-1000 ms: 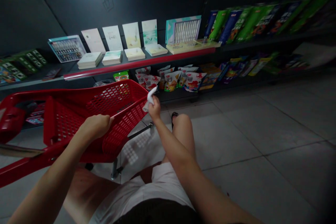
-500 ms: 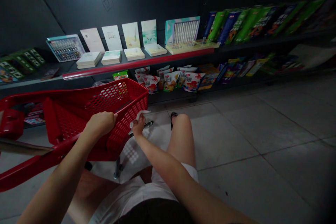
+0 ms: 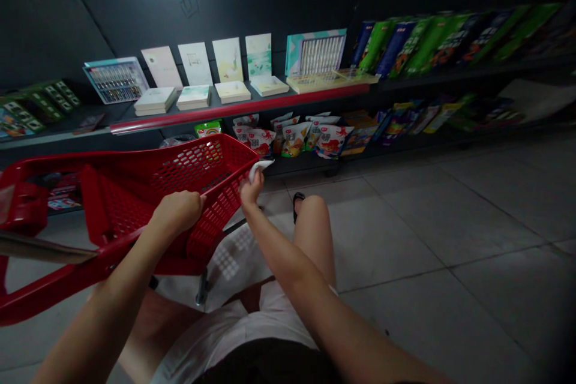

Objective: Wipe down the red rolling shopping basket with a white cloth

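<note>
Inside right hand [image 3: 251, 189], crumpled white tissue [image 3: 260, 169]

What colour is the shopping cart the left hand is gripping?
The shopping cart is red with small mesh holes, best seen in the head view.

I count two hands of my own, one left hand [image 3: 176, 213] and one right hand [image 3: 251, 189], with one red shopping cart [image 3: 211, 171] and one white tissue [image 3: 261, 167]. The shelf holds four upright pale booklets [image 3: 228, 60], four stacks of booklets [image 3: 233, 92] and two boxed art sets [image 3: 315, 54]. One black sandal [image 3: 297, 207] shows.
</note>
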Demonstrator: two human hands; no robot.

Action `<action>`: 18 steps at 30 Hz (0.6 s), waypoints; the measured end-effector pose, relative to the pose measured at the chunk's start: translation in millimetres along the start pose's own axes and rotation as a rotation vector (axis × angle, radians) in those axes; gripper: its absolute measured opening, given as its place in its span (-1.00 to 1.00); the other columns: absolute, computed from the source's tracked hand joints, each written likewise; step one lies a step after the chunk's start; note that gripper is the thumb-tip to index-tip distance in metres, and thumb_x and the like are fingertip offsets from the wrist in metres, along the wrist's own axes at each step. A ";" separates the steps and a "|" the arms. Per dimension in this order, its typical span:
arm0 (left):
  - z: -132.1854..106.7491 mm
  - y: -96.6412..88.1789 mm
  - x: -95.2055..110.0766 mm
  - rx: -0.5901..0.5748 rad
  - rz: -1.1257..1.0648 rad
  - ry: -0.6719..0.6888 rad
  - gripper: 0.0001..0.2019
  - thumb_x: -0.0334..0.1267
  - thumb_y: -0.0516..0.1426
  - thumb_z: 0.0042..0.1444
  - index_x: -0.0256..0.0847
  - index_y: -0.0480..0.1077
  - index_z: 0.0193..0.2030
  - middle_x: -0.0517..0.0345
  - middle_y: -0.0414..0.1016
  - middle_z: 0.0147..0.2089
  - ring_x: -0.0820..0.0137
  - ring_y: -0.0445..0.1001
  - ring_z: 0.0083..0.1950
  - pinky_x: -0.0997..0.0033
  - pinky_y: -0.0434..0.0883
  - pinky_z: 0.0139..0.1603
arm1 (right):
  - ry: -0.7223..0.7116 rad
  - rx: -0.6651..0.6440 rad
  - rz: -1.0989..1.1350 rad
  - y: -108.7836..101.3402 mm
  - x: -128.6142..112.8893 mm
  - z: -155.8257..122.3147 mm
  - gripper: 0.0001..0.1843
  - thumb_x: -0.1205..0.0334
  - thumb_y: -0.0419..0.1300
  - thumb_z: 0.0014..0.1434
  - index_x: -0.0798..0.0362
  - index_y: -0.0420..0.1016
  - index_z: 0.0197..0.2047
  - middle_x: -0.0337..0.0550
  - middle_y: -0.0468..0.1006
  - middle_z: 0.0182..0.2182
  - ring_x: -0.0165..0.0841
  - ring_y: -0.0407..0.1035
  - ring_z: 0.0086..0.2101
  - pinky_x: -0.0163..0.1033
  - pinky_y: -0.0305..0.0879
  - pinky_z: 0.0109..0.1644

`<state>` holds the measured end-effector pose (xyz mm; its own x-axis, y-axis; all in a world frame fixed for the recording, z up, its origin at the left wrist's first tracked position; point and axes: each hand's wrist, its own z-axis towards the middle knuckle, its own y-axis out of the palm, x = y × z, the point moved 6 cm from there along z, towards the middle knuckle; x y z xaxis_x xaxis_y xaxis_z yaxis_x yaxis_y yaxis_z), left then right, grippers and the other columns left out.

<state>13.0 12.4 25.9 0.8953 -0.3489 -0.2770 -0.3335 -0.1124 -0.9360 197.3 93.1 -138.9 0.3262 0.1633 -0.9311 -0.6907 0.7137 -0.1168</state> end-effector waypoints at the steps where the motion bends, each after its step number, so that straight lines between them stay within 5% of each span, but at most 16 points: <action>1: 1.4 -0.5 1.2 0.002 0.003 0.001 -0.38 -0.06 -0.31 0.28 -0.32 0.52 -0.13 -0.29 0.59 -0.18 -0.01 0.58 -0.13 0.12 0.46 -0.17 | 0.009 -0.003 0.009 5.5 -5.9 -16.0 -0.33 0.41 -0.03 0.04 0.31 0.19 0.26 0.27 0.21 0.19 -0.13 0.11 0.21 0.07 0.03 0.29; 4: 6.3 -1.7 1.8 0.017 0.027 0.000 -0.40 -0.08 -0.29 0.28 -0.34 0.52 -0.11 -0.31 0.59 -0.18 -0.03 0.58 -0.12 0.10 0.46 -0.17 | -0.094 -0.187 0.035 13.2 -16.5 -91.3 -0.32 0.40 0.01 0.04 0.20 0.22 0.28 0.16 0.19 0.24 -0.12 0.06 0.24 0.07 -0.01 0.33; 8: 9.1 -2.6 -1.3 0.025 0.023 -0.012 -0.39 -0.08 -0.28 0.27 -0.36 0.53 -0.10 -0.32 0.59 -0.17 -0.01 0.58 -0.11 0.13 0.45 -0.15 | -0.365 -0.679 0.077 6.3 -6.5 -172.7 -0.30 0.44 0.07 -0.05 0.04 0.32 0.21 -0.04 0.34 0.14 -0.17 0.19 0.15 -0.02 0.13 0.28; 10: 8.5 -2.6 -1.8 0.015 0.006 -0.014 -0.39 -0.06 -0.28 0.27 -0.34 0.53 -0.10 -0.32 0.59 -0.16 -0.01 0.57 -0.10 0.12 0.45 -0.14 | -0.266 -0.637 0.093 -4.0 11.5 -161.9 -0.35 0.47 0.02 -0.07 0.09 0.39 0.14 0.00 0.39 0.06 -0.20 0.26 0.08 -0.05 0.18 0.25; 14: 8.2 -2.8 0.2 0.010 -0.014 -0.019 -0.38 -0.05 -0.29 0.27 -0.32 0.53 -0.11 -0.30 0.59 -0.15 -0.03 0.57 -0.10 0.08 0.45 -0.14 | 0.041 -0.240 0.063 -7.9 26.4 -108.9 -0.35 0.48 -0.06 -0.05 0.23 0.31 0.16 0.15 0.28 0.12 -0.19 0.18 0.15 0.02 0.07 0.32; 16: 9.5 -3.6 2.3 0.023 -0.018 -0.014 -0.39 -0.06 -0.28 0.27 -0.33 0.53 -0.11 -0.30 0.59 -0.15 -0.05 0.57 -0.10 0.06 0.45 -0.14 | 0.034 -0.226 0.054 6.6 13.0 -114.4 -0.34 0.45 -0.04 -0.01 0.24 0.22 0.22 0.20 0.17 0.21 -0.15 0.06 0.23 0.08 -0.02 0.35; 18: 11.4 -4.4 4.0 0.032 -0.020 -0.008 -0.40 -0.08 -0.27 0.27 -0.34 0.53 -0.10 -0.31 0.59 -0.15 -0.05 0.57 -0.10 0.06 0.45 -0.14 | -0.003 -0.293 0.033 20.2 0.7 -148.2 -0.30 0.42 0.00 0.03 0.22 0.12 0.29 0.21 0.08 0.27 -0.10 -0.05 0.29 0.15 -0.07 0.35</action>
<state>21.4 22.2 26.5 0.9039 -0.3398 -0.2597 -0.3059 -0.0890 -0.9479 87.9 6.7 -193.1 0.3020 0.1855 -0.9351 -0.8576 0.4812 -0.1815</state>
